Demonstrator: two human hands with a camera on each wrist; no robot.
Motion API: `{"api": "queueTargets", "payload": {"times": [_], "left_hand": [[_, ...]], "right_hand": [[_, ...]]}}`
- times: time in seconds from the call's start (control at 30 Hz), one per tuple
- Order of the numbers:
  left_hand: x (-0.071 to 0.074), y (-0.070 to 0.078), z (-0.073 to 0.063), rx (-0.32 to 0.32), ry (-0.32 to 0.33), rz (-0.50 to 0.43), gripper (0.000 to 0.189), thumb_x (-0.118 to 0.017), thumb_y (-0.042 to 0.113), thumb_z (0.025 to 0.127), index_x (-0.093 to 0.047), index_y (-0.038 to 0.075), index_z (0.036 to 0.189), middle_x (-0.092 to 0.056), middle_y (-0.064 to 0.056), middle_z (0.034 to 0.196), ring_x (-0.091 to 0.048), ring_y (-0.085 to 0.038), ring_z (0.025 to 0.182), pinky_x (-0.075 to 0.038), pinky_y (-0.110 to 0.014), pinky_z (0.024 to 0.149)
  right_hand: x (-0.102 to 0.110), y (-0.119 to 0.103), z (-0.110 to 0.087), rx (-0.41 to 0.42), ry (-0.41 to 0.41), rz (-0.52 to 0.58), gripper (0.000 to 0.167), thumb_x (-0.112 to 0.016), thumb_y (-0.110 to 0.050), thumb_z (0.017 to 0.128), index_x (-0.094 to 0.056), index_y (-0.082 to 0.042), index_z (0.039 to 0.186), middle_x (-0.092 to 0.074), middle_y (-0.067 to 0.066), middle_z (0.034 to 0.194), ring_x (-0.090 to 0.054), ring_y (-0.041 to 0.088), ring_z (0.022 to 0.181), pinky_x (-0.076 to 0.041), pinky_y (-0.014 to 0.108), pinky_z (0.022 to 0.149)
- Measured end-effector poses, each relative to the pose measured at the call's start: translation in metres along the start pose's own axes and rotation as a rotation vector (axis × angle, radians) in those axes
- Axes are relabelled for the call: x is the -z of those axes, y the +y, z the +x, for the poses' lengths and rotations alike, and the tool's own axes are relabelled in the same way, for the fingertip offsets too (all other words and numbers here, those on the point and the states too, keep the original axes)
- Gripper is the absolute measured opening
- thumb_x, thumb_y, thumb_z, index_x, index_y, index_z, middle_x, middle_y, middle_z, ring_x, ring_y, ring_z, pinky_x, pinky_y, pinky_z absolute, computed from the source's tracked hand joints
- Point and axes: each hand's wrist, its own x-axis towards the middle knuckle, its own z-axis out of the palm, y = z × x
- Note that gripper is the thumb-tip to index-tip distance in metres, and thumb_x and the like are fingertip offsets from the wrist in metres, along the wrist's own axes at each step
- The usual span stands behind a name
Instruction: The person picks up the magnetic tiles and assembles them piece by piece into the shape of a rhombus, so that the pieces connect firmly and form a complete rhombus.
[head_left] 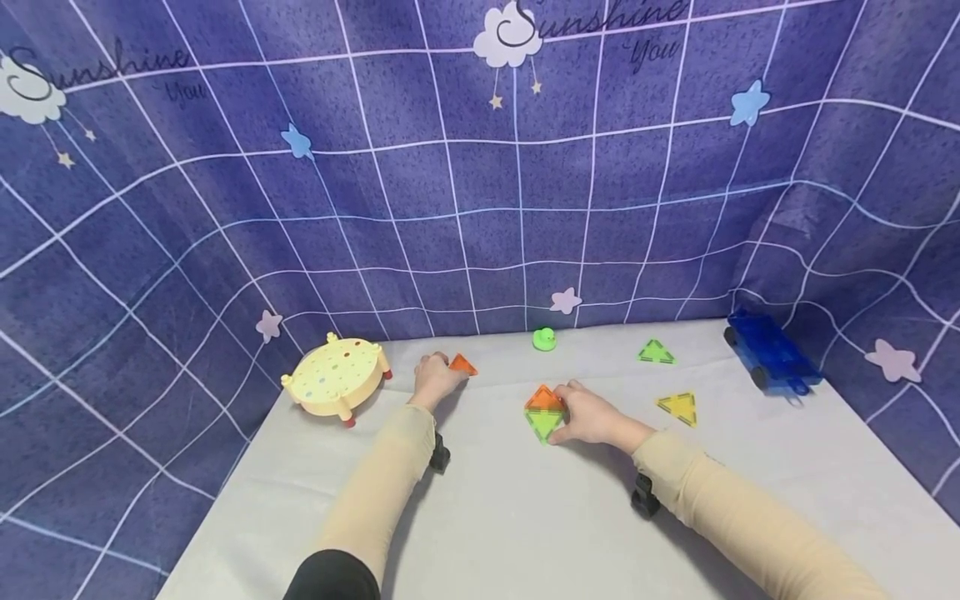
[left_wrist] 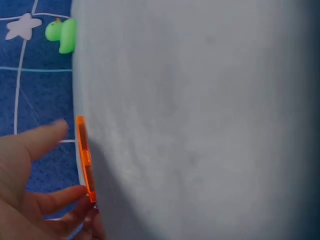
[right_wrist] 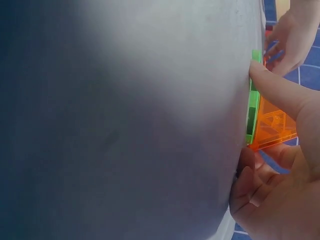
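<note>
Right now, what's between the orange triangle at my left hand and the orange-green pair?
The head view shows only bare white tabletop between the orange triangle and the orange-green pair.

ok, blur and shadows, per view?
Head: soft shadows on the white table; left wrist: topmost of the fingers smeared at its tip, shadow beside the orange tile, right edge dark; right wrist: left side dark, brighter toward the top.

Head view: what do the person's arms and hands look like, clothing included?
The left sleeve and right sleeve are beige; the left wrist camera and right wrist camera are black. Black material covers the left sleeve's near end. Left hand and right hand are gloveless.
</note>
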Motion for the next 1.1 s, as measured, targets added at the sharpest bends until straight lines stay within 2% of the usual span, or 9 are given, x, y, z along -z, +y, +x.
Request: {"api": "queueTargets", "payload": {"times": [0.2, 0.43, 0.57, 0.83, 1.1], "left_hand": [[-0.009, 0.000, 0.004, -0.030, 0.015, 0.122, 0.067, -0.077, 0.053, 0.084, -0.063, -0.005, 0.115, -0.056, -0.024, 0.113, -0.051, -0.044, 0.112, -0.046, -0.051, 0.092], [-0.010, 0.006, 0.001, -0.026, 0.017, 0.155, 0.067, -0.080, 0.040, 0.084, -0.059, -0.010, 0.122, -0.052, -0.026, 0.118, -0.049, -0.046, 0.114, -0.047, -0.051, 0.092], [-0.010, 0.008, 0.000, -0.032, 0.026, 0.158, 0.068, -0.080, 0.041, 0.083, -0.059, -0.010, 0.122, -0.053, -0.026, 0.118, -0.049, -0.045, 0.113, -0.047, -0.050, 0.093], [-0.008, 0.009, 0.002, -0.085, 0.016, 0.240, 0.064, -0.079, 0.038, 0.082, -0.058, -0.009, 0.119, -0.054, -0.023, 0.110, -0.050, -0.041, 0.106, -0.043, -0.047, 0.092], [-0.005, 0.009, -0.008, -0.057, -0.054, 0.226, 0.069, -0.081, 0.037, 0.076, -0.057, -0.006, 0.123, -0.053, -0.025, 0.118, -0.051, -0.046, 0.111, -0.048, -0.049, 0.091]], "right_hand": [[-0.001, -0.001, 0.000, -0.006, 0.003, -0.022, 0.075, -0.094, -0.029, 0.069, -0.059, 0.004, 0.126, -0.058, 0.011, 0.111, -0.058, 0.029, 0.106, -0.049, 0.048, 0.099], [-0.002, -0.002, 0.000, 0.000, 0.004, -0.019, 0.073, -0.094, -0.028, 0.069, -0.060, 0.004, 0.124, -0.058, 0.010, 0.109, -0.058, 0.028, 0.105, -0.049, 0.048, 0.098], [-0.001, -0.003, -0.001, -0.009, 0.000, -0.012, 0.073, -0.094, -0.028, 0.069, -0.060, 0.003, 0.124, -0.058, 0.010, 0.109, -0.059, 0.028, 0.104, -0.049, 0.048, 0.098], [0.002, -0.006, -0.001, -0.014, -0.001, -0.017, 0.075, -0.094, -0.027, 0.069, -0.058, 0.005, 0.127, -0.059, 0.013, 0.112, -0.059, 0.032, 0.108, -0.048, 0.049, 0.099], [0.001, -0.002, 0.001, -0.019, -0.007, -0.022, 0.077, -0.094, -0.029, 0.069, -0.058, 0.005, 0.128, -0.060, 0.014, 0.114, -0.059, 0.033, 0.110, -0.048, 0.050, 0.099]]}}
